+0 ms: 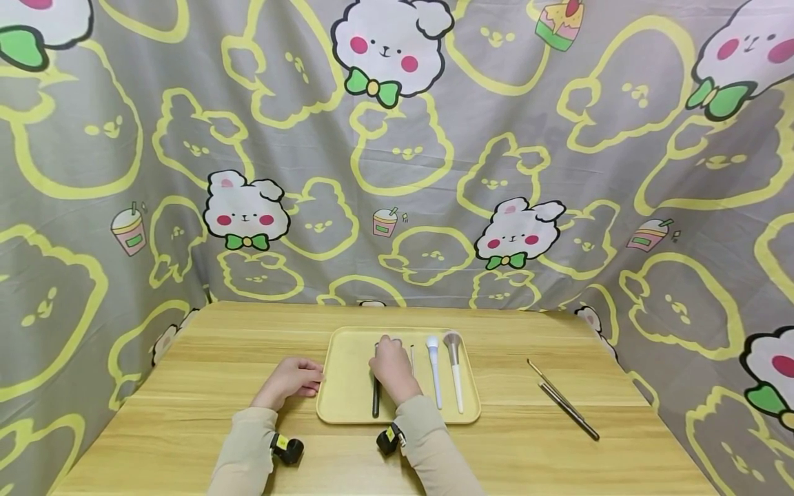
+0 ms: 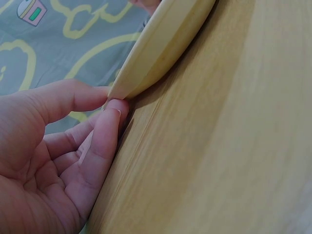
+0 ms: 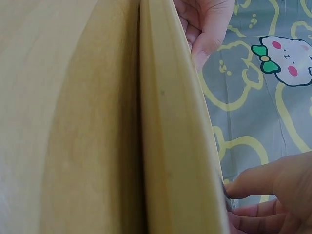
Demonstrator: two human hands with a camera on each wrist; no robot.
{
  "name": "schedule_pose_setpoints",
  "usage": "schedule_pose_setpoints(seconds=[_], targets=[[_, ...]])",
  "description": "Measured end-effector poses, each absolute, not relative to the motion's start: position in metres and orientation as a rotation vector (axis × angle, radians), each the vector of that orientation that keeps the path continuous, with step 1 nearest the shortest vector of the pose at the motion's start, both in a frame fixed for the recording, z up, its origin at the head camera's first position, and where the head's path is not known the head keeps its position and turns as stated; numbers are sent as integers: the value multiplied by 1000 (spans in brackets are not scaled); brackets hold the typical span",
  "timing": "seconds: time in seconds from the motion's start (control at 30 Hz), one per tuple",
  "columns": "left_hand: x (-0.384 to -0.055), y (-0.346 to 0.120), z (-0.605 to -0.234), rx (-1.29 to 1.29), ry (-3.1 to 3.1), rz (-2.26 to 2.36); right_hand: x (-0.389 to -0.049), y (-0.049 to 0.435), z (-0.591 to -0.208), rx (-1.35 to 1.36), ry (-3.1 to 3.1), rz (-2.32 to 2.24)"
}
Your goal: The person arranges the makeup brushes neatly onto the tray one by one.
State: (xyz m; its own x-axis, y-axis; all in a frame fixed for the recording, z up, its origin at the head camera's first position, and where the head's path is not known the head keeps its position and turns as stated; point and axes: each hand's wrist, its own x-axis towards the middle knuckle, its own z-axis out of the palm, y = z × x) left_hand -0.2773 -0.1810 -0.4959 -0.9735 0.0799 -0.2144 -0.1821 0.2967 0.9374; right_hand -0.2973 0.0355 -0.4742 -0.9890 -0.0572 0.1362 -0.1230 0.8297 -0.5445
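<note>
The black brush [image 1: 375, 401] is in the tray [image 1: 346, 386], handle end toward six o'clock. Caution: a sideways sweep of the right hand [image 1: 395, 366] could roll the thin brush [image 1: 412, 358], just beside it at three o'clock, into the blue brush [image 1: 435, 375]. Left hand [image 1: 293, 379]: pinches the tray's edge at nine o'clock, finger gap nearly closed. Right hand: small finger gap, apparently pinching the black brush; contact is partly hidden.

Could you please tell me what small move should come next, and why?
I would probably have the right hand release the dark-handled brush: it is already over the tray, roughly parallel to the lavender brush and the white-handled brush, while the left hand pinches the tray's rim and seems able to keep it steady.
</note>
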Motion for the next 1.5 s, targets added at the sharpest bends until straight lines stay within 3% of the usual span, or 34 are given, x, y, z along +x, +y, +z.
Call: schedule_pose_setpoints(seconds=[1.5], targets=[[-279, -180, -497, -132, 2356, 1728, -298, 40, -469, 223, -2852, 931]])
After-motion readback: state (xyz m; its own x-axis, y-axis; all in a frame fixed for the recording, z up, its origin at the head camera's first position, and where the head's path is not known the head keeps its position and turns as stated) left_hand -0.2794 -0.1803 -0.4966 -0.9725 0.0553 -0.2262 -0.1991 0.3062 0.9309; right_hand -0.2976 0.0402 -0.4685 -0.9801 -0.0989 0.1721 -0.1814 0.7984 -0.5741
